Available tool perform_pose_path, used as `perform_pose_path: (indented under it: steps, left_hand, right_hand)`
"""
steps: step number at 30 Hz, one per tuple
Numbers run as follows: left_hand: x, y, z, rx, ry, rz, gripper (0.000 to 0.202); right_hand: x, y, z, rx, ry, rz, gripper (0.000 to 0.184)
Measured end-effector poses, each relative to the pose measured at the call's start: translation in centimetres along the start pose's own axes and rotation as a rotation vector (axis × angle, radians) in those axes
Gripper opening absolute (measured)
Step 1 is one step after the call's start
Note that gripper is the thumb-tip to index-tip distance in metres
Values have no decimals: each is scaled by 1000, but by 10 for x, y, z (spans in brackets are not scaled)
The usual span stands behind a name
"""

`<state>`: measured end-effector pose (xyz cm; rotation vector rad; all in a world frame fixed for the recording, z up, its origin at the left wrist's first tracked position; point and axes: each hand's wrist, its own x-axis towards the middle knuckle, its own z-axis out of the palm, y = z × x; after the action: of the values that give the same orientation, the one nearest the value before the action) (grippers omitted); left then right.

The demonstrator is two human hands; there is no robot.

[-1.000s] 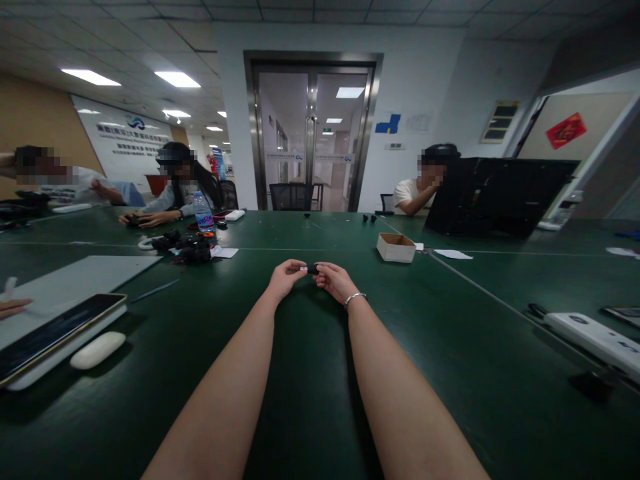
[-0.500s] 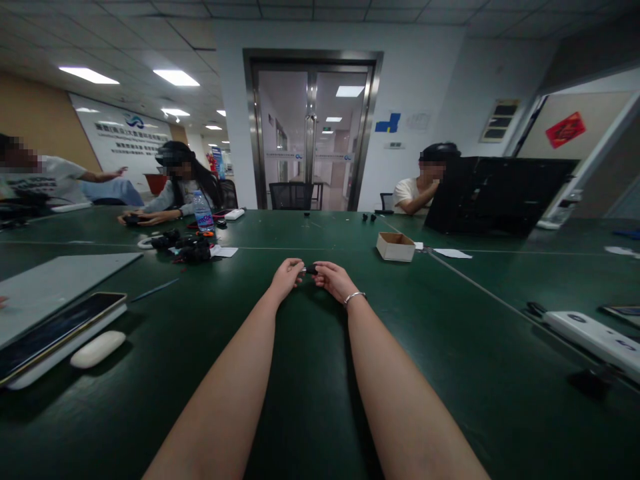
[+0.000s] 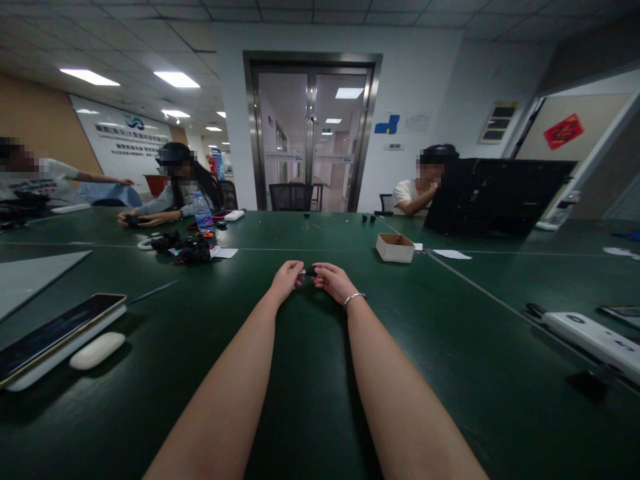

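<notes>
Above the green table (image 3: 310,373), both my arms reach forward and the hands nearly meet. A small black-and-silver piece (image 3: 309,271) lies crosswise between my fingertips; its exact kind is too small to make out. My left hand (image 3: 287,281) pinches the silver end. The black end is in the closed fingers of my right hand (image 3: 334,280), whose wrist bears a silver bracelet (image 3: 354,299). My fingers hide part of the piece.
Right of my hands stands an open cardboard box (image 3: 395,247). To the left lie a phone on a white box (image 3: 65,337), a white oval case (image 3: 97,351), a thin stick (image 3: 154,291) and a grey board (image 3: 35,277). A white power strip (image 3: 593,340) lies right.
The grey board at the left has slid further left. A person at the far left has moved an outstretched arm. My hands keep the same hold on the small piece.
</notes>
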<state>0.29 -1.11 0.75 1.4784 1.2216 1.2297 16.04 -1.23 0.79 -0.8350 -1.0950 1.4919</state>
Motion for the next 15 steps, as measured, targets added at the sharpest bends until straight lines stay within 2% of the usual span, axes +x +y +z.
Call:
perform_pose_path:
  steps: [4, 9, 13, 15]
  left_hand:
    - [1, -2, 0, 6, 11, 32, 27]
    - [-3, 4, 1, -19, -22, -7, 26]
    - [-3, 6, 1, -19, 16, 0, 27]
    - [-2, 4, 1, -20, 0, -8, 26]
  right_hand:
    - [1, 1, 0, 15, -13, -4, 20]
    - [2, 3, -1, 20, -12, -8, 23]
    - [2, 3, -1, 21, -14, -4, 23]
    - [2, 2, -1, 21, -18, 1, 23]
